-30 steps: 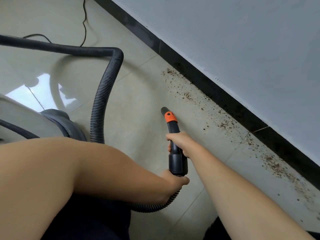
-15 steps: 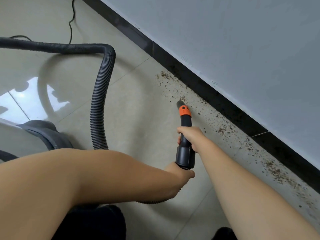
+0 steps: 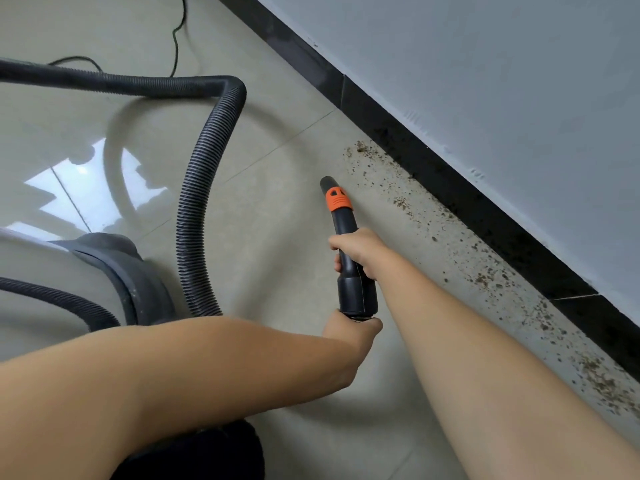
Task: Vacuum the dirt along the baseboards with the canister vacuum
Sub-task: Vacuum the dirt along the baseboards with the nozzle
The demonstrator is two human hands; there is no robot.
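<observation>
My right hand (image 3: 356, 249) grips the middle of the black vacuum nozzle (image 3: 341, 216), which has an orange collar and points up the floor. My left hand (image 3: 349, 336) is closed around the hose end just below the nozzle's wide cuff. The nozzle tip sits on pale tile a short way left of the brown dirt (image 3: 401, 202), a speckled strip running along the black baseboard (image 3: 450, 192). The ribbed black hose (image 3: 201, 209) loops from behind my left arm up and away to the left. The grey canister vacuum (image 3: 114, 265) stands at the left.
A grey wall (image 3: 485, 81) rises above the baseboard at the right. A thin black power cord (image 3: 178, 29) trails across the tile at the top. A second stretch of hose (image 3: 52, 296) crosses the canister. Glossy tile reflects a window at the left.
The nozzle tip has pulled back left, away from the dirt strip it was touching half a second ago. Both hands keep their hold.
</observation>
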